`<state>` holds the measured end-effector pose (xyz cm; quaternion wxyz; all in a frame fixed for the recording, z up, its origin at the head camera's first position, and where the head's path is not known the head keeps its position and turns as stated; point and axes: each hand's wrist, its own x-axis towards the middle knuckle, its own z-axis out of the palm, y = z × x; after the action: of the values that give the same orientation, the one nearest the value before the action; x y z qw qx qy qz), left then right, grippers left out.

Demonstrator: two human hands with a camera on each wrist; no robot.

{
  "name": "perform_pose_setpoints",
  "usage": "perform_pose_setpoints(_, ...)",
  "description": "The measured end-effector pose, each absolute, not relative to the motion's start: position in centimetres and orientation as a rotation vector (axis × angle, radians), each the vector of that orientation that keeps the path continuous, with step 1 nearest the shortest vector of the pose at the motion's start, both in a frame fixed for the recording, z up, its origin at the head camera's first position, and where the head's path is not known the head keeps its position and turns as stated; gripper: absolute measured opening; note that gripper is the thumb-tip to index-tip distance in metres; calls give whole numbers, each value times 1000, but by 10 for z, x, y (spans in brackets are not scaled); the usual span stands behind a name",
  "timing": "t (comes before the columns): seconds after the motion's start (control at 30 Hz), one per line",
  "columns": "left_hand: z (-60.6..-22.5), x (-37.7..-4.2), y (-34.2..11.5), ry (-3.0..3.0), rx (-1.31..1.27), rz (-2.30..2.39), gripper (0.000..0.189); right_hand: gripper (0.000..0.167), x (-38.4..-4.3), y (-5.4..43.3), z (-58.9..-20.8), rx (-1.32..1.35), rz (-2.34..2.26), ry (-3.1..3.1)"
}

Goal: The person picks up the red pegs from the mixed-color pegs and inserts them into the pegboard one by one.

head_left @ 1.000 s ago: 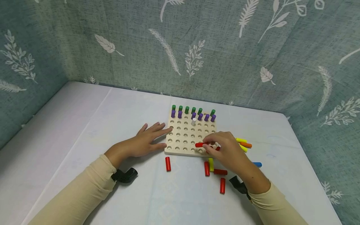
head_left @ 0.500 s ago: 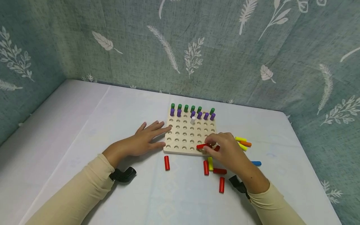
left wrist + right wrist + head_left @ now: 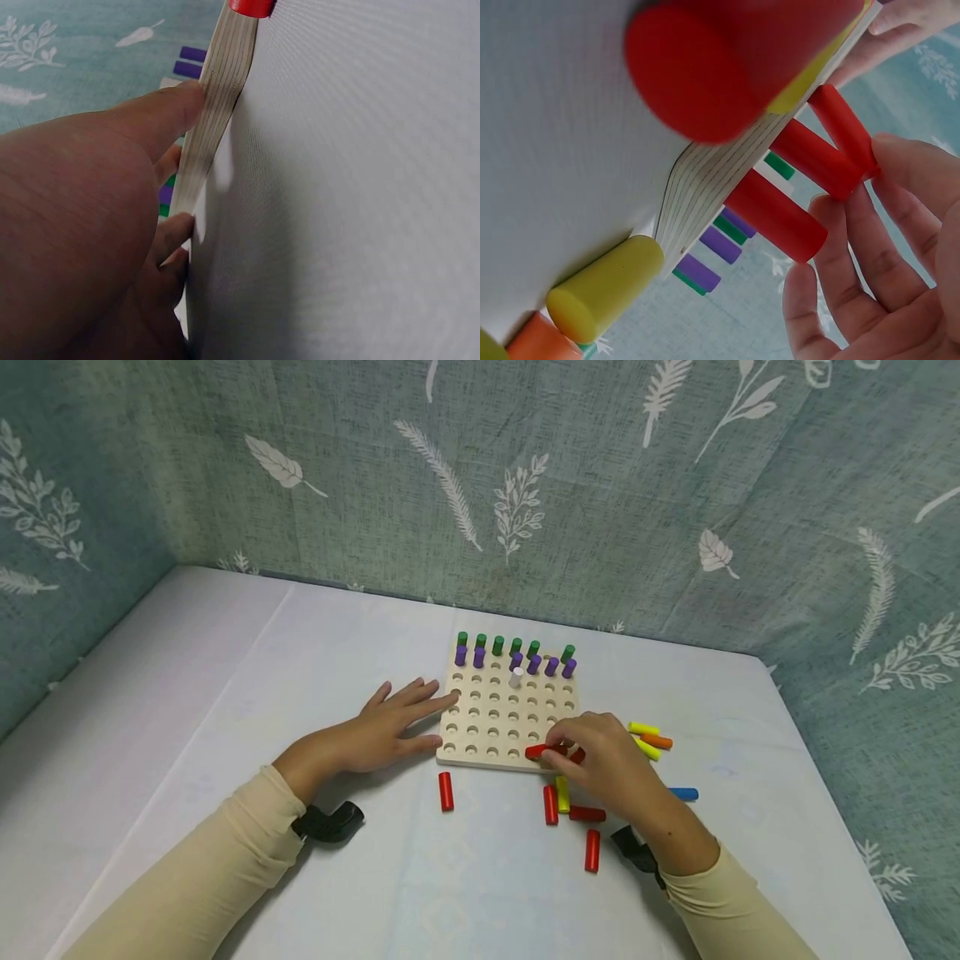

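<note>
Red in the pinch, tilt to fix!

Now gripping a red peg (image 3: 536, 752) between thumb and fingertips of the right hand (image 3: 603, 760), slanted at the front row of the board (image 3: 504, 706), beside two standing red pegs (image 3: 776, 217). Over to the left hand (image 3: 382, 735): touching the left edge with fingers spread apart. Hard to tell, behind those fingertips, whether seated. Best now: tip upright, line up squarely, press straight down.

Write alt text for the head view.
Right hand pinches a red peg near the front edge of a pegboard; left hand touches its left edge. Green and purple pegs stand at the far side; loose pegs lie in front and to the right.
</note>
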<state>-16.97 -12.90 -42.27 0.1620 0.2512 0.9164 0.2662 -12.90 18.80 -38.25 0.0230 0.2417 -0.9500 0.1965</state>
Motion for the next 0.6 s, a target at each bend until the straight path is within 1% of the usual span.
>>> perform_pose_setpoints(0.6,-422,-170,-128,2619,697,759,68,20,-130,190,-383,847,536,-2863)
